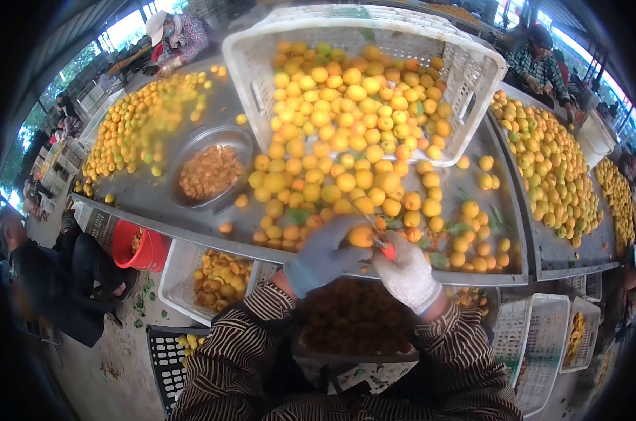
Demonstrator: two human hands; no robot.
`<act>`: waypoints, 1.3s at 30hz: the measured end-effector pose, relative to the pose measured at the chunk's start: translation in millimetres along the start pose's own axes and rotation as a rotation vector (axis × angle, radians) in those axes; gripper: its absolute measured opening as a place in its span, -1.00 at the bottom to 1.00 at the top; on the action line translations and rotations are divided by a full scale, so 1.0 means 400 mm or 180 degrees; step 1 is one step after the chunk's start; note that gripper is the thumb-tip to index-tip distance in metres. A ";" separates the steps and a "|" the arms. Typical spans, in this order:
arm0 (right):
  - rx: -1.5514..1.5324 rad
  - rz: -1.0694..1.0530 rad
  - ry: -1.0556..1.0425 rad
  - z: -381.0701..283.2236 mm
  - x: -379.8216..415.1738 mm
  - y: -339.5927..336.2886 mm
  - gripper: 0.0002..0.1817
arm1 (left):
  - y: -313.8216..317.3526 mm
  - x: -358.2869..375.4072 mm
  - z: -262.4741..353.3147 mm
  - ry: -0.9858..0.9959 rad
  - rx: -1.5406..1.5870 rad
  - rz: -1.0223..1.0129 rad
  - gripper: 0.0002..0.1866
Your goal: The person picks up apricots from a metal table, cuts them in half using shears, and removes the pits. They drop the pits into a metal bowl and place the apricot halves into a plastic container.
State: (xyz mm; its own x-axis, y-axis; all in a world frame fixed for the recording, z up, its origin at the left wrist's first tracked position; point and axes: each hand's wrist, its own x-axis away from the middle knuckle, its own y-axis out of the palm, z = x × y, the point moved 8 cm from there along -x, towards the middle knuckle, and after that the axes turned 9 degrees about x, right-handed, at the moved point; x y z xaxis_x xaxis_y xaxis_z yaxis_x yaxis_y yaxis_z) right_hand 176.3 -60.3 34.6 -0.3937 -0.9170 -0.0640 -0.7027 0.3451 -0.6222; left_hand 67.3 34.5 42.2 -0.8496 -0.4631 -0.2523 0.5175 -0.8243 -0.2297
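Observation:
My left hand (325, 256), in a grey glove, is closed around a yellow-orange apricot (361, 236) at the front edge of the metal table (136, 214). My right hand (410, 275), in a white knit glove, grips the red handle of a thin-bladed knife (387, 248). The blade points up and left, close beside the held apricot; whether it cuts in cannot be made out. Loose apricots (374, 186) lie just beyond both hands, spilling from a tipped white crate (472, 105).
A metal bowl (239, 151) of brown pits sits left of the pile. Below are a white crate (174, 281) of opened fruit, a red bucket (150, 254) and a dark-filled container (318, 361). Other people (181, 38) work at the far left and far right.

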 end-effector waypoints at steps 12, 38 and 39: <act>0.0631 -0.0016 0.0010 0.014 0.009 0.040 -0.68 | -0.006 0.026 0.045 0.0393 -0.0956 0.0175 -0.48; -0.3926 -0.2597 0.1658 -0.065 0.109 0.111 -0.83 | -0.005 0.020 0.000 -0.0523 0.2270 -0.0360 -0.35; -0.3571 -0.2090 0.1461 -0.057 0.090 0.091 -0.82 | -0.011 0.017 0.000 -0.0500 0.2243 -0.0329 -0.35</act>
State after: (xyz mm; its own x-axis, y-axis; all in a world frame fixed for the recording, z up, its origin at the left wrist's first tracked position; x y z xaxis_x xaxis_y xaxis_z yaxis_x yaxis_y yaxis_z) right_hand 122.9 -76.3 27.5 0.1884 -0.9008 0.3912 -0.8445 0.0547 0.5327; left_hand 59.2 35.0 41.4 -0.9225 -0.3693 -0.1120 0.2907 -0.8558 0.4280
